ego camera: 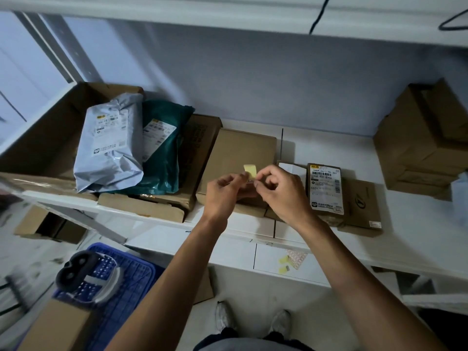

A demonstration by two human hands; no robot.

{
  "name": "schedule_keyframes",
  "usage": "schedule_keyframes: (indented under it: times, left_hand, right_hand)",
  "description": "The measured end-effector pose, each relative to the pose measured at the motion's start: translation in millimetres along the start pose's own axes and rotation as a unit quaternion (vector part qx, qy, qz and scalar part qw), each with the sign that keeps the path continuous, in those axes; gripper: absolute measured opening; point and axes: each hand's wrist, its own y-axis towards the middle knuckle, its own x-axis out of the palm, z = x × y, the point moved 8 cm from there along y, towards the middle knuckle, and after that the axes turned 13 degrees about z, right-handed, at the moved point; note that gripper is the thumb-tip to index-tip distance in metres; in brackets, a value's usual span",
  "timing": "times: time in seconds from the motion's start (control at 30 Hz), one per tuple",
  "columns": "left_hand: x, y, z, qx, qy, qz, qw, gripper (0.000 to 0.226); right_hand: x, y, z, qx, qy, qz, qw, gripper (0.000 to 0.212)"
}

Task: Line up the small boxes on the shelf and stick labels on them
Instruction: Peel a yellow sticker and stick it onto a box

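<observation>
At frame centre, the left hand [224, 191] and right hand [279, 190] pinch a yellow label [250, 171] between fingertips, seemingly peeling it for the brown box [240, 150] beneath.

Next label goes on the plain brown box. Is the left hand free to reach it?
Probably not yet: the left hand pinches the yellow label together with the right hand, though the plain brown box lies uncovered just beyond.

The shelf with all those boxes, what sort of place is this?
Probably a parcel sorting or storage room. The white shelf holds cardboard boxes, a grey mailing bag and a green mailing bag with printed shipping labels. Both hands, left hand and right hand, hold a small yellow sticker.
</observation>
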Motion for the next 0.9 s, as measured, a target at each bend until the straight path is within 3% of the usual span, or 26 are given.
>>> schedule_keyframes:
  times: [0.17,0.43,0.57,0.63,0.73,0.9]
  left_hand:
    - [-1,4,0,0.007,0.005,0.001,1.000,0.030]
    - [-1,6,5,0.030,0.009,0.019,0.999,0.023]
    - [-5,13,6,0.065,0.026,0.052,0.996,0.021]
    - [-11,18,11,0.135,0.119,0.086,0.980,0.020]
    - [-16,14,21,0.267,0.278,0.114,0.916,0.022]
    - [-23,21,10,0.306,0.310,0.090,0.896,0.023]
  right_hand:
    - [2,4,4,0.014,0.022,-0.016,1.000,0.005]
    - [-2,5,-2,0.018,0.012,-0.034,0.999,0.005]
    - [-4,2,3,0.089,0.072,-0.039,0.993,0.006]
    - [-7,2,11,0.147,0.098,-0.037,0.984,0.007]
    - [-7,-3,27,0.231,0.120,-0.059,0.964,0.010]
    - [3,-21,45,0.292,0.084,-0.121,0.945,0.010]
